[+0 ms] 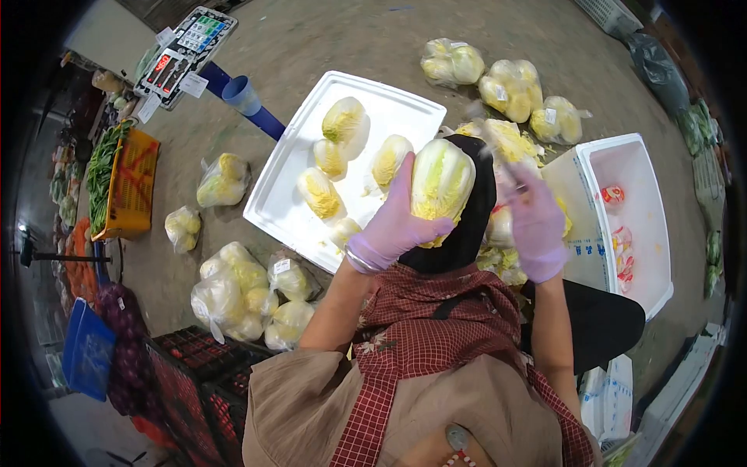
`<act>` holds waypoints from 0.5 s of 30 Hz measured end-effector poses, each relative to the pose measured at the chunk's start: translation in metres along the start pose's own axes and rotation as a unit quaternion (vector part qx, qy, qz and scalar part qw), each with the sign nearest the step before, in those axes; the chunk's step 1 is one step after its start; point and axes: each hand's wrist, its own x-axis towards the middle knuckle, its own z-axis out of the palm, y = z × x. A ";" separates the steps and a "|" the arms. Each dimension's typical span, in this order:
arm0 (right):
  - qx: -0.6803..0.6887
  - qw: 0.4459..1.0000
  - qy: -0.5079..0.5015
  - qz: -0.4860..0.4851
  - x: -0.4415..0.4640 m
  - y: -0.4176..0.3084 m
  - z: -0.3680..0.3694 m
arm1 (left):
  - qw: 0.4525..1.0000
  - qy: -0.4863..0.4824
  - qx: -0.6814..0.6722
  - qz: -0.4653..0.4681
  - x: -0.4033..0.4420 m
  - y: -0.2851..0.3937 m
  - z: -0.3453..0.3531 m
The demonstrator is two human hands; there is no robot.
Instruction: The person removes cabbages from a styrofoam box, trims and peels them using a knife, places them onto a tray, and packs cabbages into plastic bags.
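In a purple glove, my left hand [394,230] grips a napa cabbage [442,180] from its left side, over my dark-clad knee. My right hand [537,226], gloved the same way, is raised just right of the cabbage and smeared by motion. Its fingers close around a slim knife-like tool [504,165], too blurred to name surely. Several trimmed cabbages [319,193] lie on the white foam tray [405,105] at my left. Beyond my right hand sits a pile of loose cabbages and leaves [510,140], partly hidden by my hand and leg.
Bagged cabbages [233,292] lie left of me, and others [511,89] ahead. A white foam box [642,210] with red-and-white wrappings stands right. A digital scale [185,58] on a blue post rises beyond the tray. Black crates [198,366] and an orange crate [128,183] of greens are left.
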 end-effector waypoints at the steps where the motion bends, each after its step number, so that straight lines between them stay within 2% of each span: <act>1: 0.029 0.999 0.019 0.011 0.002 0.007 -0.001 | 1.000 0.002 0.014 -0.010 -0.001 0.001 0.000; 2: 0.057 0.997 0.040 0.024 0.003 0.012 -0.002 | 1.000 0.003 0.022 -0.009 -0.001 0.002 -0.001; 5: 0.131 0.980 -0.150 0.001 -0.006 -0.022 -0.015 | 1.000 -0.009 0.010 -0.009 0.000 0.011 0.002; 6: 0.098 0.976 -0.179 -0.076 -0.009 -0.031 -0.015 | 1.000 -0.016 -0.016 -0.012 0.000 0.023 0.005; 8: 0.074 0.976 -0.174 -0.113 -0.014 -0.036 -0.006 | 0.998 -0.015 -0.063 -0.020 -0.003 0.027 0.006; 11: 0.076 0.982 -0.149 -0.087 -0.010 -0.024 -0.002 | 0.993 -0.003 -0.116 -0.020 -0.003 0.014 0.008; 15: 0.055 0.987 -0.132 -0.076 0.002 -0.013 -0.010 | 1.000 0.005 -0.022 -0.003 0.001 0.002 0.005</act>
